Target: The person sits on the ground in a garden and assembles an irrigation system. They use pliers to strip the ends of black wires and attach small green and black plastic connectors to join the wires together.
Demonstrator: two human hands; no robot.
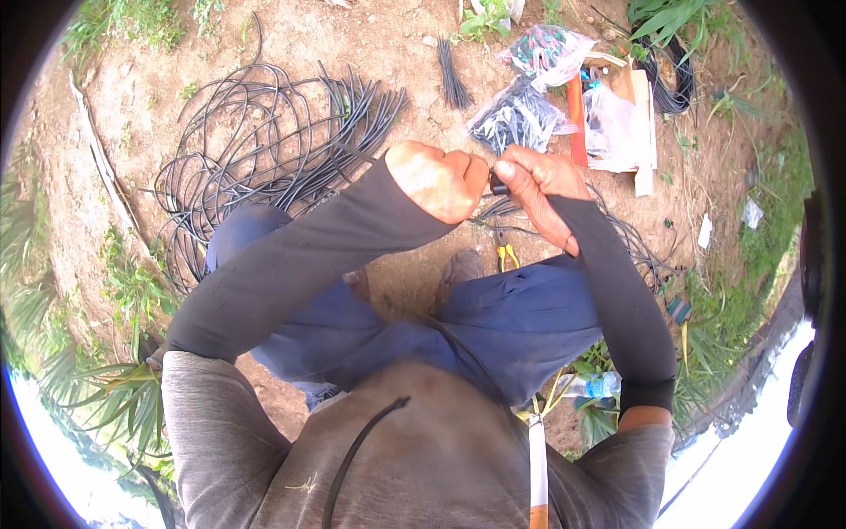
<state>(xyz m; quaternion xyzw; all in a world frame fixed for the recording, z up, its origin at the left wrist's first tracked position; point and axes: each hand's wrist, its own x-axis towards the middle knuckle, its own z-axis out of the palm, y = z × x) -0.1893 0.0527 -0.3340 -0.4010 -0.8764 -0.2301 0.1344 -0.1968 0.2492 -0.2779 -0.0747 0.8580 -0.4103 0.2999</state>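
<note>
My left hand (pixel 445 182) is closed in a fist in front of my knees, and what lies inside its fingers is hidden. My right hand (pixel 548 187) meets it, thumb and fingers pinching a small black cylindrical piece (pixel 499 185) that shows in the gap between both hands. Beyond my left forearm sprawls a large tangle of thin black tubing (pixel 256 132), many of its cut ends bunched toward the middle. Past my hands lies a clear plastic bag of black parts (pixel 518 116). Yellow-handled pliers (pixel 507 256) rest on the ground below my right hand.
Beyond the black parts lies a bag of coloured pieces (pixel 546 53), near an opened carton (pixel 641 132) holding a plastic bag. A bundle of short black tubes (pixel 454 78) and a coil of black tubing (pixel 674 79) lie farther out. A plastic bottle (pixel 599 385) is beside my right thigh.
</note>
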